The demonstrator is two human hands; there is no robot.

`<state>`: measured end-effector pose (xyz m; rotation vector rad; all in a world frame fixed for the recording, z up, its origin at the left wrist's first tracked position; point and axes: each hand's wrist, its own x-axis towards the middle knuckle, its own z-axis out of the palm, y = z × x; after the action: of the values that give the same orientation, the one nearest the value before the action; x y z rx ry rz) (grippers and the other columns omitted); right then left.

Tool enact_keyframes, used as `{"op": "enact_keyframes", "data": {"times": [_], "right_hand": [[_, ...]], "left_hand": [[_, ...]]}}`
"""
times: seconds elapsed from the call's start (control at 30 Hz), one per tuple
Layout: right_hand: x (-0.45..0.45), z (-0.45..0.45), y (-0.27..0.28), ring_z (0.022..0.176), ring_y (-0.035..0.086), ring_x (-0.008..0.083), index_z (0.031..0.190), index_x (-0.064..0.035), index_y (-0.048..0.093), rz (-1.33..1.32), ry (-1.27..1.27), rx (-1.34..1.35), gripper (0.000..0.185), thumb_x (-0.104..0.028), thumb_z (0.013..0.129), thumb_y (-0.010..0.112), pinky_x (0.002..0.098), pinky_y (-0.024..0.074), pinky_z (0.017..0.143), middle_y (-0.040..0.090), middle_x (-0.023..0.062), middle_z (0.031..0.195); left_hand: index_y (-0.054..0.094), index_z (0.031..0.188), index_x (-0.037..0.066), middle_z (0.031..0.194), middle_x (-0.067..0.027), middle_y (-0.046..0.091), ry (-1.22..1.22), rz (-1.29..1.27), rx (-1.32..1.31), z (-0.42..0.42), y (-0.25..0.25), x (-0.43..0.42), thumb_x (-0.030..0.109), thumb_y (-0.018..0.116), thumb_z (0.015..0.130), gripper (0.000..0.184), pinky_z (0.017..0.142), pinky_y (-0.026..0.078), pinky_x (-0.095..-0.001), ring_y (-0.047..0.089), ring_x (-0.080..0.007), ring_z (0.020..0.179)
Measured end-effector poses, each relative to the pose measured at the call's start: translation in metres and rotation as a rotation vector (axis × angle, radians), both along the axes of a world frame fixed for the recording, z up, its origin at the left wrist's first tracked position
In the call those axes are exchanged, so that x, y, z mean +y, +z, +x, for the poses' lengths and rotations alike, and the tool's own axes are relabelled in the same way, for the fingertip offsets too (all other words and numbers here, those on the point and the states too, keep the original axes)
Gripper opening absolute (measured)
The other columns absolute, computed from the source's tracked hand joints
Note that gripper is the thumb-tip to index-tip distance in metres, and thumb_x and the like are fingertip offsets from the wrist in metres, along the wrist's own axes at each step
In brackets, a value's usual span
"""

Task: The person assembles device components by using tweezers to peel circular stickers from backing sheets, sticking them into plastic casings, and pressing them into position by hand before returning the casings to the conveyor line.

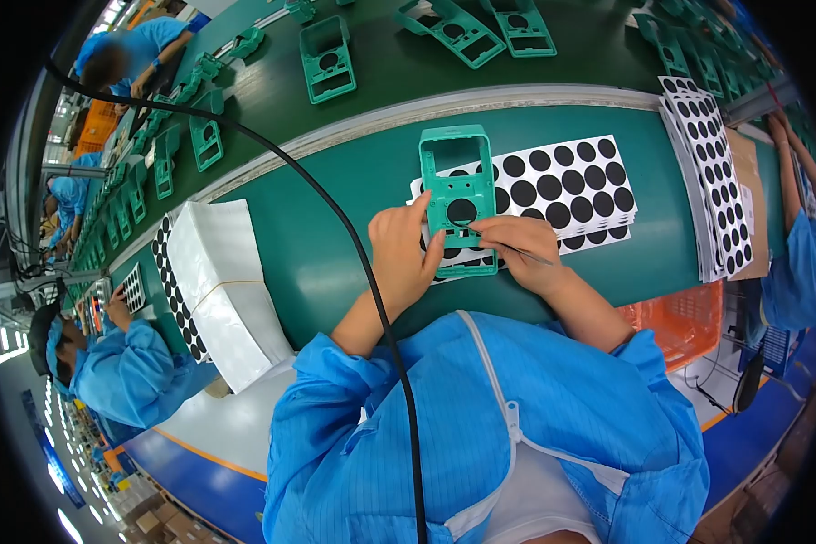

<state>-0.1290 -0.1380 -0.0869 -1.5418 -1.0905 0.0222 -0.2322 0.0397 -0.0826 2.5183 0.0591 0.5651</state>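
My left hand (401,247) grips the left edge of a green plastic housing (482,189), thumb and fingers closed on its side. The housing lies over a stack of white sheets with round black stickers (578,181). A black disc (461,211) sits in the lower half of the housing. My right hand (528,238) pinches thin metal tweezers (535,257), whose tip is at the disc's lower right edge. Whether the tip touches the disc I cannot tell.
Beyond the metal rail (372,129), more green housings (328,59) lie on a dark green belt. White sheets under a rubber band (218,272) are at left, another sticker stack (712,172) at right. An orange crate (684,322) stands below. Co-workers (122,363) sit nearby; a black cable (335,204) crosses the view.
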Motion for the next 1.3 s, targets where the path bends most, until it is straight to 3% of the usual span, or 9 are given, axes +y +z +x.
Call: {"op": "enact_keyframes", "data": {"times": [0.4, 0.83, 0.97, 1.07, 1.13, 1.23, 1.3], "right_hand": [[0.003, 0.0, -0.004, 0.077, 0.067, 0.0235, 0.085, 0.0002, 0.067, -0.01, -0.026, 0.029, 0.016, 0.003, 0.069, 0.068, 0.029, 0.0536, 0.062, 0.068, 0.0095, 0.084], [0.006, 0.0, -0.003, 0.077, 0.067, 0.0231, 0.087, -0.0006, 0.068, -0.003, -0.025, -0.05, 0.02, 0.003, 0.067, 0.069, 0.0288, 0.0548, 0.065, 0.068, 0.0102, 0.086], [0.004, -0.001, 0.003, 0.077, 0.067, 0.0232, 0.091, 0.0001, 0.067, 0.021, -0.028, -0.083, 0.024, 0.002, 0.067, 0.07, 0.0289, 0.0546, 0.064, 0.068, 0.0111, 0.087], [-0.002, 0.001, 0.007, 0.071, 0.066, 0.0255, 0.087, 0.0016, 0.064, 0.22, -0.115, -0.061, 0.018, 0.003, 0.07, 0.068, 0.0278, 0.0524, 0.06, 0.066, 0.0157, 0.09], [-0.01, -0.004, 0.004, 0.061, 0.059, 0.0144, 0.087, 0.0016, 0.059, 0.227, -0.194, 0.196, 0.014, 0.009, 0.075, 0.061, 0.0226, 0.0486, 0.055, 0.064, 0.0154, 0.097], [-0.007, 0.001, -0.008, 0.061, 0.053, 0.01, 0.094, 0.0017, 0.053, 0.454, -0.219, 0.372, 0.017, 0.011, 0.081, 0.053, 0.0198, 0.0465, 0.053, 0.059, 0.0164, 0.102], [-0.007, 0.006, -0.012, 0.061, 0.053, 0.0097, 0.096, 0.002, 0.053, 0.445, -0.256, 0.368, 0.017, 0.011, 0.081, 0.053, 0.0197, 0.0462, 0.054, 0.059, 0.0163, 0.101]], "left_hand": [[0.036, 0.132, -0.004, 0.078, -0.0014, 0.052, -0.003, 0.032, -0.007, -0.001, -0.003, -0.003, 0.008, 0.061, 0.077, 0.062, 0.082, 0.032, -0.0379, 0.05, -0.0182, 0.077], [0.036, 0.131, -0.006, 0.065, 0.0, 0.05, -0.009, 0.055, 0.033, -0.002, 0.001, -0.006, 0.006, 0.058, 0.079, 0.058, 0.077, 0.034, -0.0346, 0.051, -0.0167, 0.065], [0.04, 0.129, -0.008, 0.068, -0.0035, 0.052, 0.025, 0.027, 0.038, 0.0, -0.002, -0.003, 0.006, 0.052, 0.081, 0.051, 0.077, 0.032, -0.0351, 0.05, -0.0196, 0.064], [0.044, 0.126, -0.007, 0.064, -0.0079, 0.053, 0.083, 0.056, -0.011, 0.017, 0.008, 0.014, 0.007, 0.046, 0.082, 0.046, 0.076, 0.034, -0.0362, 0.053, -0.023, 0.064], [0.046, 0.124, -0.005, 0.064, -0.0073, 0.055, 0.202, 0.142, 0.065, 0.043, 0.026, 0.033, 0.007, 0.048, 0.082, 0.044, 0.074, 0.036, -0.0365, 0.055, -0.0236, 0.065], [0.044, 0.125, -0.004, 0.073, -0.0183, 0.063, 0.283, -0.08, 0.048, 0.109, 0.039, 0.07, 0.015, 0.046, 0.086, 0.044, 0.07, 0.042, -0.047, 0.06, -0.0354, 0.071], [0.043, 0.126, -0.004, 0.079, -0.02, 0.063, 0.325, -0.089, 0.118, 0.154, 0.04, 0.094, 0.018, 0.046, 0.087, 0.045, 0.074, 0.044, -0.0467, 0.061, -0.0367, 0.077]]}}
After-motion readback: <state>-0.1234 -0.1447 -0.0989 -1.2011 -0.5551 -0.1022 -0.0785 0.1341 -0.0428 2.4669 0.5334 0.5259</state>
